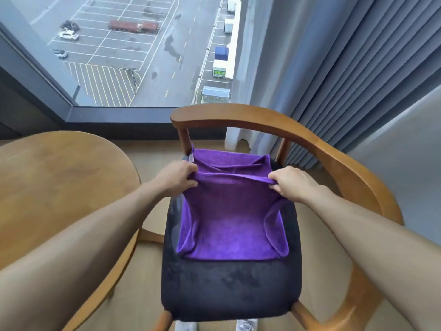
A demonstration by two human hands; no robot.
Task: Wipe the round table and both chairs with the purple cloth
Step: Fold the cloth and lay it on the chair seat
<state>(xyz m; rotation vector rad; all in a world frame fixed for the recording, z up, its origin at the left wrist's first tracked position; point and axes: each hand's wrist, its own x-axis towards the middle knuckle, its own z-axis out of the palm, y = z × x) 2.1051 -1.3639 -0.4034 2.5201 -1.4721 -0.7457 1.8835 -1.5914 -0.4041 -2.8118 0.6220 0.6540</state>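
Seat point(229, 290) lying under cloth point(229, 225); left hand point(176, 179) and right hand point(290, 183) both pinching cloth edge, stretching it taut, likely spreading for seat wipe.

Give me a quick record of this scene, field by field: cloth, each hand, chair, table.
cloth: purple cloth spread on the chair's dark seat, far part lifted
left hand: left hand pinches the cloth's left side
right hand: right hand pinches its right side
chair: wooden chair, curved back and arms
table: round table left of the chair
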